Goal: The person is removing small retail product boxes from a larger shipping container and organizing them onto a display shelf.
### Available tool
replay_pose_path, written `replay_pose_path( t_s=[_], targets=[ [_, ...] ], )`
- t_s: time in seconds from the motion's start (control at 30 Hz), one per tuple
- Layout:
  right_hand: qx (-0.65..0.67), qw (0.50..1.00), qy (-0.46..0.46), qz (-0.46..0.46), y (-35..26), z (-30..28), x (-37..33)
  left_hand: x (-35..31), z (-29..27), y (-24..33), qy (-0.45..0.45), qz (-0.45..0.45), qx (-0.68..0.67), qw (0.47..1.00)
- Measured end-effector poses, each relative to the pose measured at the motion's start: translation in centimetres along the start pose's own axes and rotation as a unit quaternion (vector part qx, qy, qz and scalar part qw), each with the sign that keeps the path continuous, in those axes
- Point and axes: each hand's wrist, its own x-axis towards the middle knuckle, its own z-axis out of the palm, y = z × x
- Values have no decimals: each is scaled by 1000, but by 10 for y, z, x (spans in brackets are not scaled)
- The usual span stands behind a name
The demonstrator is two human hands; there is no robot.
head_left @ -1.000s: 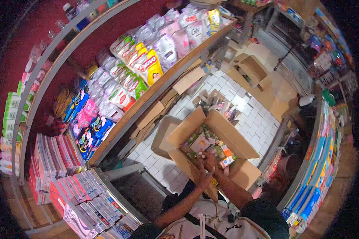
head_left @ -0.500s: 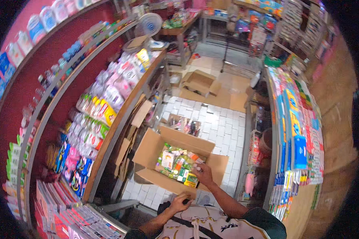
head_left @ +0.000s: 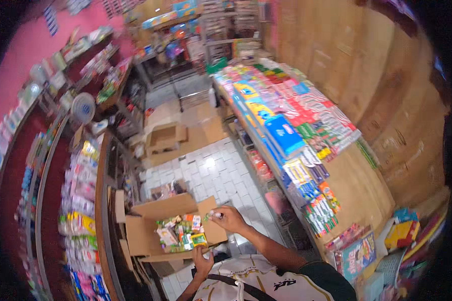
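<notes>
My right hand (head_left: 229, 220) is raised over the right flap of an open cardboard box (head_left: 138, 240). Its fingers are closed on a small bottle (head_left: 215, 215), whitish with some green; the print is too blurred to make out. Inside the box lies a jumble of small packs and bottles, among them a yellow-and-green pack (head_left: 199, 240) at the near right corner and a white pack (head_left: 167, 236). My left hand (head_left: 202, 261) is at the box's near right edge, just below the yellow-and-green pack. Its thumb and fingers are apart, and I see nothing held in it.
On the right, a long wooden counter (head_left: 366, 183) bears rows of colourful packets and a blue pack (head_left: 283, 135). Shelves of bottles and pouches (head_left: 80, 223) line the left. Another open carton (head_left: 163, 138) sits on the floor farther off. White tiles (head_left: 213, 170) lie between.
The view has swung to the right, bringing more of the counter in. My right hand has lifted from above the contents to over the right flap with the small bottle. My left hand has reached the box's edge.
</notes>
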Motion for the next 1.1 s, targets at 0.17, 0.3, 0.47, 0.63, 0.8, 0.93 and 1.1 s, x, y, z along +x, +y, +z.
replay_pose_path(
  t_s=[0.17,0.3,0.47,0.63,0.8,0.93,1.1],
  targets=[
    [-41,998,12,42,-18,-79,-23,39,32,51,-19,113,20,993],
    [-39,992,70,100,-33,-140,-53,94,54,126,-99,94,-150,979],
    [-124,977,124,121,-41,-206,-86,152,74,246,-210,214,-268,916],
    [13,953,224,202,-60,-269,-114,178,108,333,-333,296,-301,843],
    [-105,930,302,184,-63,-327,-138,181,162,388,-427,235,-449,749],
    [-67,903,318,279,-54,-369,-164,181,204,433,-437,278,-427,741],
    [-187,882,342,265,-33,-423,-202,174,256,499,-473,299,-435,705]
  ],
)
